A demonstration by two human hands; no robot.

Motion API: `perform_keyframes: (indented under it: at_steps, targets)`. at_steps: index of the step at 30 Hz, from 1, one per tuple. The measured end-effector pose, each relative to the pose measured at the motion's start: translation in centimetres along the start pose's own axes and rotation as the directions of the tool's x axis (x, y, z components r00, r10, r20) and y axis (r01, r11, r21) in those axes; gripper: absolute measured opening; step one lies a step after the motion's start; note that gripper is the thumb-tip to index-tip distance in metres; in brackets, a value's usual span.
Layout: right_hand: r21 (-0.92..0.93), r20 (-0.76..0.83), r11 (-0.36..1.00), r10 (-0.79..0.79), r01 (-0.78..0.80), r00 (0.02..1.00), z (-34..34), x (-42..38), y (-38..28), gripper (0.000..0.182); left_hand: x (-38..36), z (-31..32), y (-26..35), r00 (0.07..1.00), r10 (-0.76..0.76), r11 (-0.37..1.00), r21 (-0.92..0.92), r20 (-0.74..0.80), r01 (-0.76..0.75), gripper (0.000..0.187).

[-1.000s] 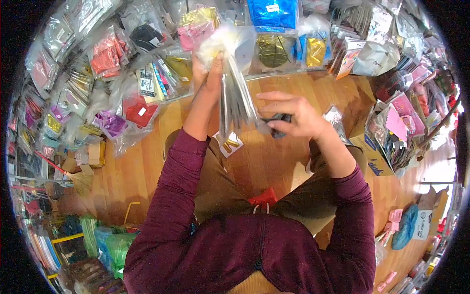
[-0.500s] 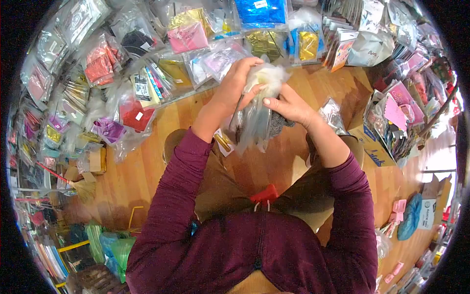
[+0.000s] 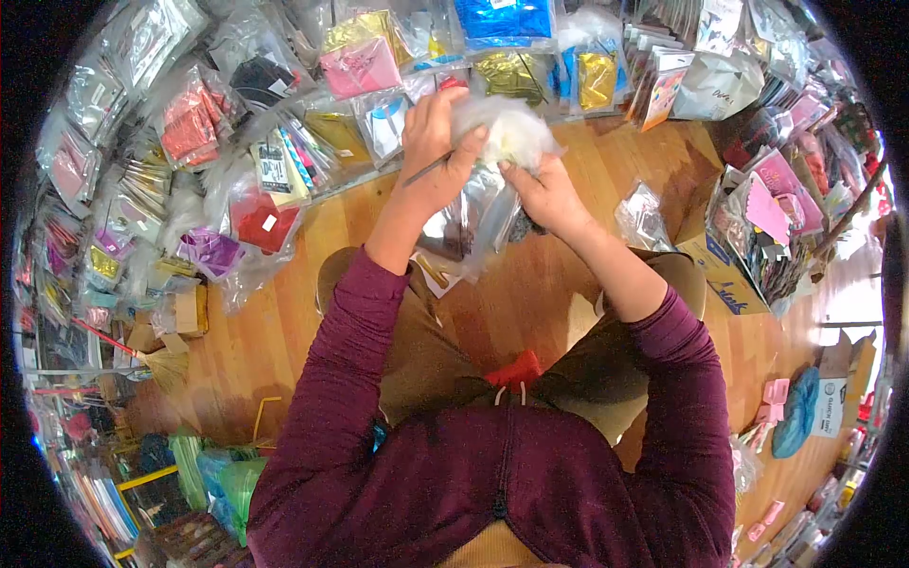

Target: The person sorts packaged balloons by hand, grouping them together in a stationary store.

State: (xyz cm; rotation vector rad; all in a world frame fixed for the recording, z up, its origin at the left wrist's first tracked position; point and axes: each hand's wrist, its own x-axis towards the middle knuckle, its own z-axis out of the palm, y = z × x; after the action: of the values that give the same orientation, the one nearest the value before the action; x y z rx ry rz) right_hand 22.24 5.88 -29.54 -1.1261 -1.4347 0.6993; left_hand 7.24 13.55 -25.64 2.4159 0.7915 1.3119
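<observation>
Both hands grip a clear plastic bag (image 3: 511,134) in front of me, its bunched upper part pale and cloudy. My left hand (image 3: 437,156) is closed on its left side, thumb pressed toward the middle. A thin dark stick, like a pen (image 3: 425,170), runs across that same hand between thumb and palm. My right hand (image 3: 551,197) pinches the bag's right side between thumb and fingers. Shiny, crumpled plastic hangs below the hands, with something dark (image 3: 447,237) showing through it. A card with gold strips (image 3: 436,275) lies on the floor just beneath.
Bagged goods in rows, including a pink packet (image 3: 362,68) and a blue packet (image 3: 504,24), line the far side. To the right stands an open cardboard box (image 3: 724,282) full of packets, near a clear plastic packet (image 3: 644,220) on the wooden floor (image 3: 530,317). A broom (image 3: 163,364) lies left.
My left hand has shifted left and turned, bringing the dark stick into clearer view. The right hand has moved slightly left and down. The bag's upper part is spread wider.
</observation>
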Motion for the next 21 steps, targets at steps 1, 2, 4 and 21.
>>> perform_keyframes:
  at_steps: [1,2,4,21]
  targets:
    - [0.001,-0.001,1.0,-0.002,0.002,1.0,0.1,0.2,0.1,0.024,-0.1,0.4,-0.2,0.998,-0.015,1.0,0.0,-0.067,0.015,0.047]
    - [-0.066,-0.079,0.998,-0.027,0.022,0.997,0.3,0.5,0.2,0.023,-0.1,0.7,0.0,0.998,-0.012,1.0,0.001,-0.068,0.012,0.047]
    - [-0.133,-0.155,0.99,-0.057,0.036,0.986,0.3,1.0,0.2,0.023,-0.3,0.9,0.4,0.978,-0.107,0.994,-0.05,-0.18,0.099,0.043]
    - [-0.519,-0.113,0.851,-0.159,0.079,0.981,2.5,1.7,-2.4,0.028,0.3,0.7,-0.1,0.787,-0.589,0.271,-0.874,0.182,0.404,0.034]
